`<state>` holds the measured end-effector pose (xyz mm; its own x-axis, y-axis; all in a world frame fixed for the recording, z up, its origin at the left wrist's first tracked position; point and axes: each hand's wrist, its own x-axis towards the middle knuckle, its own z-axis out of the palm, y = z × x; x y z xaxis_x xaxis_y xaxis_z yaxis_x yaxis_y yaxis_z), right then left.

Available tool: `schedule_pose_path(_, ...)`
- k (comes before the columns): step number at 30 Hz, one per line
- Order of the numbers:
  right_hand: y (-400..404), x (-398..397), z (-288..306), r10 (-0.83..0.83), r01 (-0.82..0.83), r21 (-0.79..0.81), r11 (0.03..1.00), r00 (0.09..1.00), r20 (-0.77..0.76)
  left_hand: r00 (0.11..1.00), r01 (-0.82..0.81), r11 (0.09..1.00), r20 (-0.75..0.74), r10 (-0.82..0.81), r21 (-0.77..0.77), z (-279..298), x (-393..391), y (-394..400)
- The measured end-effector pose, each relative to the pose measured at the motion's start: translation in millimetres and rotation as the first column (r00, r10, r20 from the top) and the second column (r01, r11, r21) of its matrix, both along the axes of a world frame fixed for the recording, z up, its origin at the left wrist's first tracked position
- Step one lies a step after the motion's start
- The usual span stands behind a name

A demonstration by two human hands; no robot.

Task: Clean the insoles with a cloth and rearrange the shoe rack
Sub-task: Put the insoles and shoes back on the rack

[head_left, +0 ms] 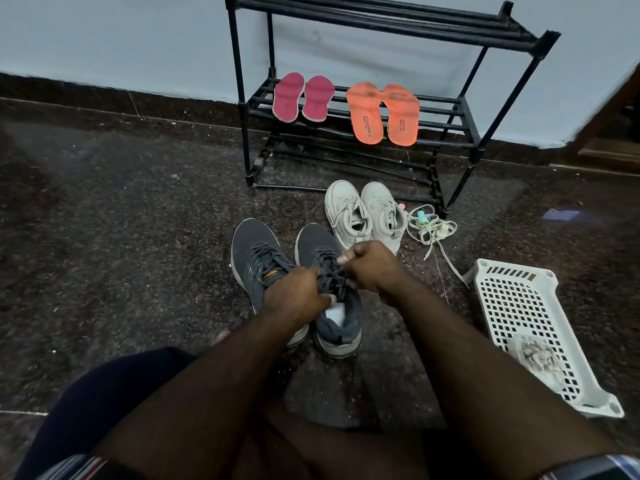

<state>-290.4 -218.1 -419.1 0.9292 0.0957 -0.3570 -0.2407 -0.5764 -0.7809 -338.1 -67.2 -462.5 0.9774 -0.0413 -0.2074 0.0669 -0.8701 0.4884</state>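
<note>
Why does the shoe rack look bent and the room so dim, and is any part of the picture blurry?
Head view: the wide-angle lens bows the shoe rack and tilts the wall line; light is dim and flat, no glare; the orange insoles look vivid; the left hand and right hand on the grey shoe are fairly sharp; edges smear.

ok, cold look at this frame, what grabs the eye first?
Both hands, left and right, pinch the laces of the right-hand dark grey sneaker on the floor, centre frame. Behind, bright orange foam insoles and smaller pink insoles lie on the black metal shoe rack's middle shelf.
</note>
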Motion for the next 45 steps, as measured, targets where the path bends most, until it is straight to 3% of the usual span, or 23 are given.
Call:
schedule_pose_path(5, -9, -24, -6, -0.131, 0.154, 0.304, 0.940, 0.987, -0.096, 0.988, 0.002, 0.994, 0.152, 0.014, -0.106, 14, -1, -9)
schedule_pose_path(7, -14, -32, -14, -0.105, 0.124, 0.326, 0.937, 0.992, -0.075, 0.994, -0.019, 0.975, 0.097, 0.042, -0.223, 17, -1, -13)
schedule_pose_path(8, -17, -35, -18, -0.062, 0.067, 0.290, 0.955, 0.998, -0.027, 0.998, -0.058, 0.945, 0.010, 0.065, -0.323, 18, 1, -12)
schedule_pose_path(10, -20, -42, -25, 0.059, -0.064, 0.034, 0.997, 0.987, 0.148, 0.988, -0.127, 0.865, -0.140, 0.066, -0.486, 19, 5, -8)
schedule_pose_path(12, -17, -48, -28, 0.100, -0.056, -0.171, 0.984, 0.960, 0.260, 0.980, -0.137, 0.823, -0.196, 0.032, -0.551, 18, 7, -4)
schedule_pose_path(15, -7, -51, -30, 0.051, 0.002, -0.182, 0.983, 0.957, 0.287, 0.977, -0.109, 0.786, -0.210, -0.027, -0.608, 18, 4, 1)
schedule_pose_path(19, -11, -50, -31, 0.004, 0.020, -0.099, 0.995, 0.971, 0.241, 0.979, 0.007, 0.853, -0.172, -0.113, -0.522, 21, 0, 0)
schedule_pose_path(21, -14, -52, -27, 0.027, 0.022, -0.131, 0.991, 0.933, 0.360, 0.983, 0.070, 0.921, -0.129, -0.128, -0.382, 25, 0, -4)
schedule_pose_path(24, -16, -50, -29, 0.229, -0.098, -0.275, 0.956, 0.835, 0.499, 0.986, 0.092, 0.943, -0.105, -0.132, -0.320, 28, 2, -7)
schedule_pose_path(27, -14, -52, -30, 0.176, -0.042, -0.335, 0.941, 0.907, 0.382, 0.997, 0.025, 0.936, -0.056, -0.047, -0.351, 24, 5, -5)
schedule_pose_path(31, -5, -53, -37, -0.077, 0.082, -0.088, 0.993, 0.995, 0.060, 0.996, 0.045, 0.932, -0.056, -0.070, -0.359, 22, 4, -3)
schedule_pose_path(36, -7, -45, -36, -0.118, 0.137, 0.094, 0.986, 0.976, -0.184, 0.994, 0.097, 0.951, -0.021, -0.108, -0.293, 20, 4, -2)
schedule_pose_path(38, -11, -44, -33, -0.141, 0.146, 0.045, 0.988, 0.985, -0.104, 0.989, 0.144, 0.964, 0.019, -0.143, -0.225, 20, 4, -2)
schedule_pose_path(40, -15, -46, -34, -0.132, 0.141, -0.089, 0.986, 0.987, 0.095, 0.980, 0.197, 0.969, 0.062, -0.190, -0.150, 18, 5, -3)
schedule_pose_path(45, -13, -52, -44, 0.129, -0.003, -0.323, 0.946, 0.921, 0.367, 0.981, 0.135, 0.987, 0.151, -0.120, -0.092, 3, 4, -9)
